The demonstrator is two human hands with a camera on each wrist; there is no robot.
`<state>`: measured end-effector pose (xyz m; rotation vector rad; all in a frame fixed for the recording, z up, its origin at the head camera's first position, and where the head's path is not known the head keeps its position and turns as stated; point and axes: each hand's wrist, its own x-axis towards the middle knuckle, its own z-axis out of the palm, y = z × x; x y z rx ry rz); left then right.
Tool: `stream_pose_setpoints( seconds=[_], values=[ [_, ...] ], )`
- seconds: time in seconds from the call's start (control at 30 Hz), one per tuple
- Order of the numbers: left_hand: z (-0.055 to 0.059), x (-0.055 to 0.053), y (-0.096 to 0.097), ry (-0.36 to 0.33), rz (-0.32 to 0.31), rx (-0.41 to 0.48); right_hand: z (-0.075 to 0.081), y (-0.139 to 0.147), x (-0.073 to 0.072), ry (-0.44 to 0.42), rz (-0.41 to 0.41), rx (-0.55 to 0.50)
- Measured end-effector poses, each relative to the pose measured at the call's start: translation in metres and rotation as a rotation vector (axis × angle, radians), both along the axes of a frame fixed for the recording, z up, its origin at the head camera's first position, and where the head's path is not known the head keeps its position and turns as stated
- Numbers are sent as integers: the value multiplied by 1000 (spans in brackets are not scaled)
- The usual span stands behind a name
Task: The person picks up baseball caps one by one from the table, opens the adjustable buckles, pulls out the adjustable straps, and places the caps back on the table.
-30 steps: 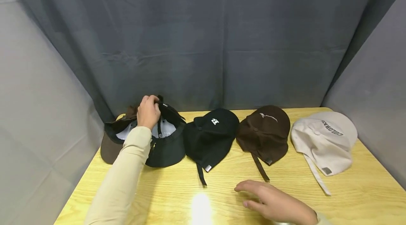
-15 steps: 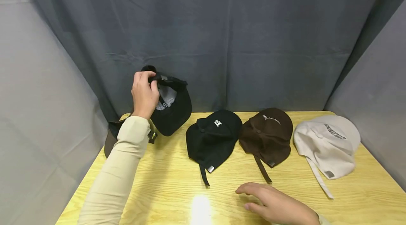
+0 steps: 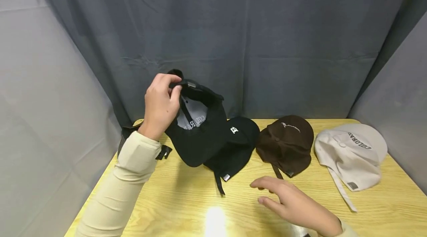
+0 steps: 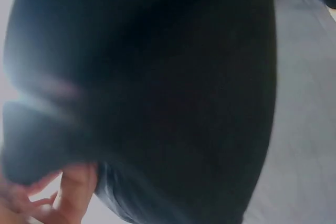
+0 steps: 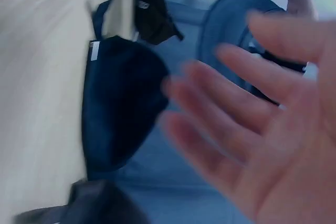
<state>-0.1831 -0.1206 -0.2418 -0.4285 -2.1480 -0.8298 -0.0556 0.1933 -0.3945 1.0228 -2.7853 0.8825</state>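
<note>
My left hand (image 3: 161, 103) pinches a black baseball cap (image 3: 200, 148) by its rear edge, raised above the table. The cap's opening faces me, showing a pale lining with reversed letters, and its brim points down. In the left wrist view the dark cap (image 4: 184, 103) fills most of the frame. From the head it overlaps a second black cap (image 3: 248, 137) with a white letter on it. My right hand (image 3: 293, 201) hovers low over the table front with relaxed fingers, holding nothing. That same hand (image 5: 278, 129) spreads loosely in the right wrist view.
A brown cap (image 3: 288, 148) and a beige cap (image 3: 353, 155) with trailing straps lie to the right on the wooden table (image 3: 186, 207). At far left, a dark cap (image 3: 129, 130) is mostly hidden behind my sleeve. A grey curtain (image 3: 213, 36) hangs along the back.
My left hand has lifted the black cap from the row's left part and carried it right and nearer. My right hand has barely shifted.
</note>
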Motion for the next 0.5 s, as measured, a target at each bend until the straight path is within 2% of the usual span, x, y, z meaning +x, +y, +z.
stream_pose_setpoints(
  seconds=[0.1, 0.2, 0.27, 0.37, 0.5],
  values=[
    [-6, 14, 12, 8, -63, -37, 12, -11, -10, 295, -76, -124],
    [-15, 27, 22, 26, -127, -44, 27, -24, -23, 494, -158, -255],
    [-20, 34, 28, 42, -166, -46, 36, -31, -30, 546, -210, -361],
    [-25, 45, 35, 59, -218, -43, 46, -38, -37, 574, -280, -485],
    [-30, 56, 43, 70, -270, -47, 53, -41, -45, 568, -321, -545]
  ],
)
